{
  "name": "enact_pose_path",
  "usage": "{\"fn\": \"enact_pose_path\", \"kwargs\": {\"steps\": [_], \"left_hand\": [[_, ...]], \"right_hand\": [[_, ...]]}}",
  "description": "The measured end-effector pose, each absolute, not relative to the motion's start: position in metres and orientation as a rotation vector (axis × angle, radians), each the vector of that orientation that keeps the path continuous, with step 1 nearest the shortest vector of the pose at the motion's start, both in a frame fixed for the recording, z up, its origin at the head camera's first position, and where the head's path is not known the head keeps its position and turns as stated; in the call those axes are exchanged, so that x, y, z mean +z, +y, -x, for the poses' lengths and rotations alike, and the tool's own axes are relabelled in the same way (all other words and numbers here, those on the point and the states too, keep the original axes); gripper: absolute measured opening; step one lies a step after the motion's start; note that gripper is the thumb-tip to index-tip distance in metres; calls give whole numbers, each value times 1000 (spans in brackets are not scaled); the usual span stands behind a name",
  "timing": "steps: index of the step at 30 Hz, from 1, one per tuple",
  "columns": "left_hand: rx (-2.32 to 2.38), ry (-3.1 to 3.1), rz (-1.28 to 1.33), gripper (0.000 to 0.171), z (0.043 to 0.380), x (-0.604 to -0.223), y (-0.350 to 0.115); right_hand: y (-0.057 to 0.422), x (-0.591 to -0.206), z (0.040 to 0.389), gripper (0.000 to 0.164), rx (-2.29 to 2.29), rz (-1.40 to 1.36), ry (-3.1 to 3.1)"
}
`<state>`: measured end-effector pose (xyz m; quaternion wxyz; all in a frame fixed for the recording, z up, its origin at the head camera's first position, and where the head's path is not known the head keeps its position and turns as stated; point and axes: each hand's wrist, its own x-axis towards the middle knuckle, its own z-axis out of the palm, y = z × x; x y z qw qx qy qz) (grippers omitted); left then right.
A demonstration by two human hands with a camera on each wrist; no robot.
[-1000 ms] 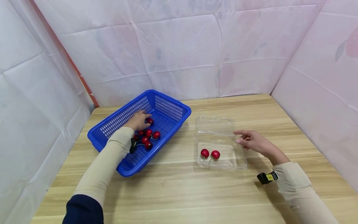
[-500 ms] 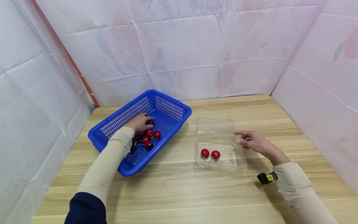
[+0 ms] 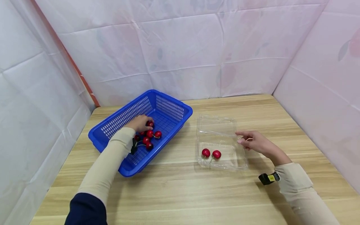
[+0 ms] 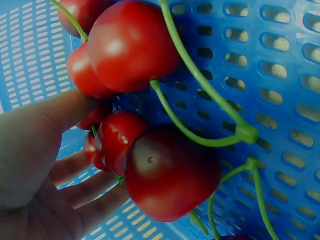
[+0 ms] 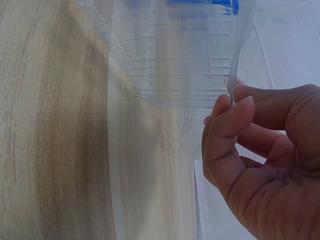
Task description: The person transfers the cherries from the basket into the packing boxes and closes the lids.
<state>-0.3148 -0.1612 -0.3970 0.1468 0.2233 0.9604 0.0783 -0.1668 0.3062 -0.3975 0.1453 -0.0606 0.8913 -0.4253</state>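
Observation:
My left hand [image 3: 138, 123] reaches into a blue plastic basket [image 3: 187, 110]. Its thumb and fingers close round a red cherry [image 3: 150, 124] there. In the left wrist view, nearer cherries [image 4: 131, 47] with green stems partly hide the fingers [image 4: 84, 186], so the grasp shows only in part. On the right, my right hand [image 3: 254, 143] pinches the side edge of a clear plastic clamshell box [image 3: 229, 160], its lid laid back. Thumb and forefinger meet on that thin edge in the right wrist view. Two cherries [image 3: 206, 152] lie in the near half of the box.
Several more cherries [image 3: 146, 140] lie loose in the basket near the left wrist, some joined by stems. Basket and box stand apart on a wooden tabletop [image 3: 180, 193]. White printed sheeting [image 3: 182, 47] rises behind the table and along both sides.
My left fingers have drawn in round the cherry in the basket and come slightly nearer. My right hand and the box stay in place.

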Motion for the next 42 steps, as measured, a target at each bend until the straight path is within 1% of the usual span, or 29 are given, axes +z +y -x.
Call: {"fn": "enact_pose_path", "kwargs": {"steps": [18,29,42], "left_hand": [[129,2768,-677,33,314,-394,-158],[85,2757,-696,32,303,-385,-152],[78,2777,-732,31,300,-373,-149]], "right_hand": [[306,-396,168,51,-1246,177,2548],[306,-396,168,52,-1229,177,2553],[307,-399,166,52,-1252,170,2553]]}}
